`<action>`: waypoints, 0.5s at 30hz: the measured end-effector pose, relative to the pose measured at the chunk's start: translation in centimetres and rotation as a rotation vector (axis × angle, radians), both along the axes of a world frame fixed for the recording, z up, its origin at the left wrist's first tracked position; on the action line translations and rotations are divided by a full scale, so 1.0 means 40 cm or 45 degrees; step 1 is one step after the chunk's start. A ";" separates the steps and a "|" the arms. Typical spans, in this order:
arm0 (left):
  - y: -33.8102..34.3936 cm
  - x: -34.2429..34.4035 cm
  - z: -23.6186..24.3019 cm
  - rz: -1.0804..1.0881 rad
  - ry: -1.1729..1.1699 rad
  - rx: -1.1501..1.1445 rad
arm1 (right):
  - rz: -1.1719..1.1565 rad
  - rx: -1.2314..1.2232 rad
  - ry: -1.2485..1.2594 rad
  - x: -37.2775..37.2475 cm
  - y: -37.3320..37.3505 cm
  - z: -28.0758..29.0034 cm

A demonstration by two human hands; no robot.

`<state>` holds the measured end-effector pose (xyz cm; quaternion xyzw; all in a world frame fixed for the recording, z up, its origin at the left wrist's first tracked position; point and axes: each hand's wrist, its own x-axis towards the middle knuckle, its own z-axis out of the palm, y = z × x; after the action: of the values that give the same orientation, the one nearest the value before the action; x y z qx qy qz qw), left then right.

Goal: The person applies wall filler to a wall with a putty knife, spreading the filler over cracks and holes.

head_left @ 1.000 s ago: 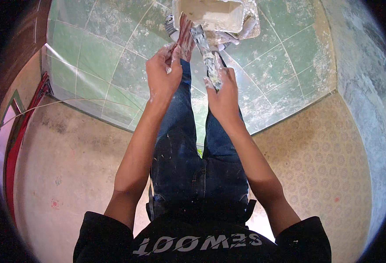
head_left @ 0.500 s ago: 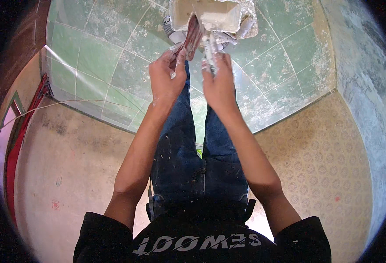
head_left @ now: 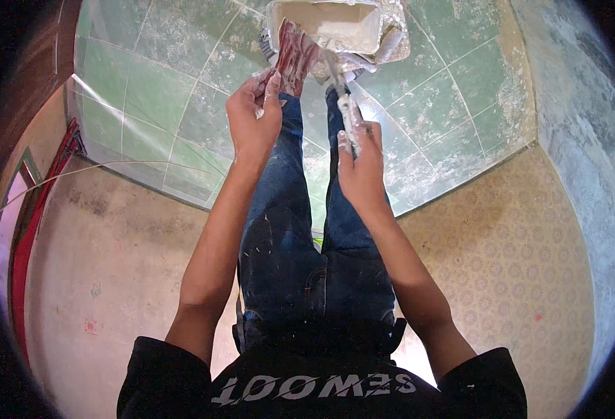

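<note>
My left hand (head_left: 255,115) pinches the lower edge of a flat reddish-brown putty spreader (head_left: 297,59), streaked with white paste, its broad face showing. In my right hand (head_left: 362,164) is a putty knife (head_left: 351,115), its handle caked white. The knife's thin blade reaches up to the spreader's right edge; whether they touch, I cannot tell. Just beyond both tools stands a pale rectangular tub (head_left: 379,31) with creamy white paste inside. Both hands are spotted with paste.
Green floor tiles (head_left: 419,91) splashed with white surround the tub, which rests on a stained board (head_left: 401,49). A rough bluish wall (head_left: 573,140) rises at the right. A thin cable (head_left: 133,161) runs across the left side, near a red cloth (head_left: 24,251).
My right hand has drawn back toward me and slightly right with the putty knife. My left hand has shifted left and a little nearer, and the spreader now shows its wider face.
</note>
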<state>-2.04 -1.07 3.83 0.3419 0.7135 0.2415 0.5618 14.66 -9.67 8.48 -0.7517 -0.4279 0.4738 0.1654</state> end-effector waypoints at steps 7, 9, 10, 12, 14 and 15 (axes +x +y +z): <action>-0.004 0.012 0.021 -0.012 0.048 0.032 | 0.025 0.011 0.089 -0.041 0.031 0.011; -0.015 0.001 0.018 -0.098 0.101 0.023 | 0.024 -0.006 0.125 -0.055 0.051 0.000; -0.020 -0.003 0.013 -0.106 0.077 0.022 | 0.024 -0.007 0.127 -0.053 0.070 -0.009; -0.025 -0.008 0.011 -0.117 0.047 0.020 | -0.051 -0.020 0.092 -0.036 0.107 -0.044; -0.030 -0.018 0.010 -0.219 0.098 0.050 | -0.031 -0.038 0.040 0.003 0.148 -0.080; -0.031 -0.025 0.007 -0.221 0.098 0.051 | -0.060 -0.018 0.023 0.019 0.158 -0.091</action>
<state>-3.05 -2.31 4.10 0.4226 0.6974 0.1930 0.5457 15.44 -3.33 4.84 -0.7584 -0.4053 0.4795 0.1751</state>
